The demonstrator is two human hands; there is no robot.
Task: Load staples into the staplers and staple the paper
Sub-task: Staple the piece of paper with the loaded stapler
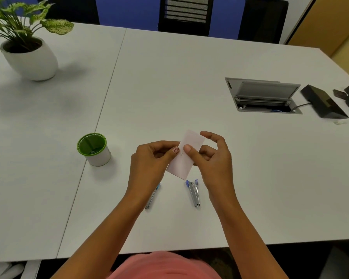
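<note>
I hold the paper (180, 165) up between both my hands, just above the surface (169, 87), tilted so its long side runs from lower left to upper right. My left hand (151, 160) is at its left edge and my right hand (212, 158) at its right edge, the two thumbs nearly meeting on its front.

There is one slip of paper and there are two staplers. The right stapler (193, 193) lies flat on the surface just below the paper and beside my right wrist, blue end pointing away from me. The left stapler (152, 196) lies under my left wrist, mostly hidden by it. One green-rimmed cup (93, 149) stands to the left, well apart from my hands.

My left hand is curled, thumb and fingers pinching the paper's edge. My right hand presses its thumb on the paper's front with fingers behind it, while the forefinger arches free above the top corner. A faint mark sits between my thumbs; I cannot tell whether it is a staple.
</note>
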